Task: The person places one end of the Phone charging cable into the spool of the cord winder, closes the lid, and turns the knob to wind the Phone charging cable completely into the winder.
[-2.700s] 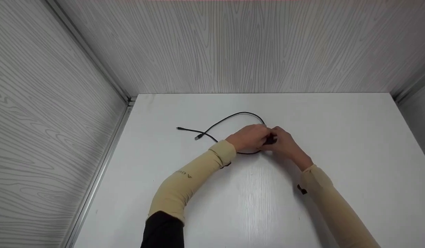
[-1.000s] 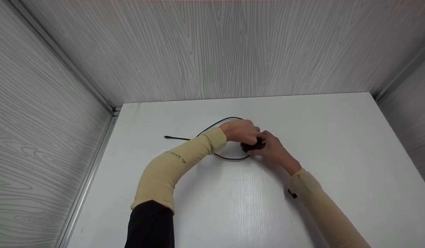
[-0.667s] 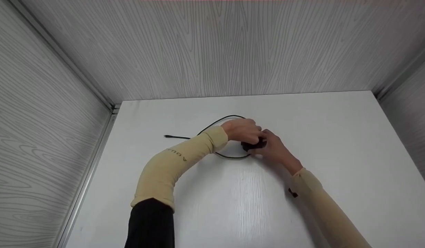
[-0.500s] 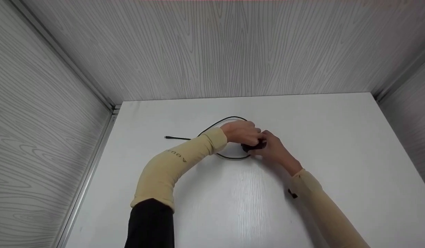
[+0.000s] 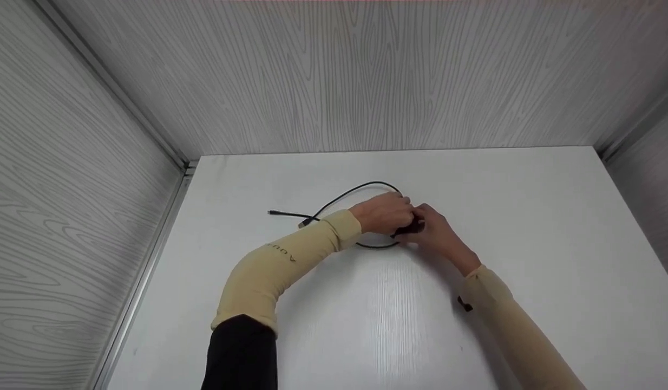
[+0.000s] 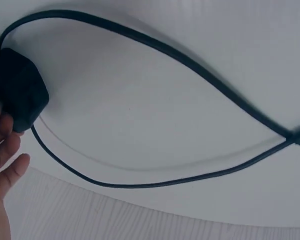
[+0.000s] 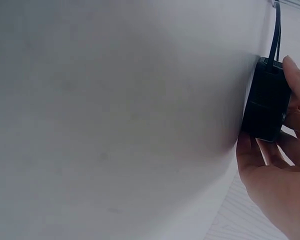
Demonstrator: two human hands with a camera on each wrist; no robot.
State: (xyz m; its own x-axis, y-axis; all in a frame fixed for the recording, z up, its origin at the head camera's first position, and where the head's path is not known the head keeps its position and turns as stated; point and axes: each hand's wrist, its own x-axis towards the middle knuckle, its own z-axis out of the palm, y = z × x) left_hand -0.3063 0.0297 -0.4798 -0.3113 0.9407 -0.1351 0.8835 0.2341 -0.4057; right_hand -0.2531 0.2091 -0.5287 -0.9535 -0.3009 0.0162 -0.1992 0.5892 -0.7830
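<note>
A black, many-sided case (image 6: 21,87) with a thin black cable (image 5: 342,195) running from it is held between both hands. My left hand (image 5: 384,213) has curled fingers at the case's left and upper side. From the right, my right hand (image 5: 438,235) grips it with thumb and fingers. In the right wrist view the case (image 7: 266,100) looks like a thick block, standing on its edge by the fingers, with the cable leaving its top. The cable's two strands loop left and cross. A flat USB plug (image 5: 305,222) and a smaller plug (image 5: 273,212) lie on the table.
The white table (image 5: 399,325) reaches to a grey wood-grain back wall (image 5: 334,76) and a side wall (image 5: 52,162) at left. A small black tab (image 5: 465,304) hangs beneath the right sleeve.
Both hands keep the case between them throughout. The left wrist has shifted slightly, so the USB plug, covered by the sleeve moments ago, shows again. The head view has also shifted a little.
</note>
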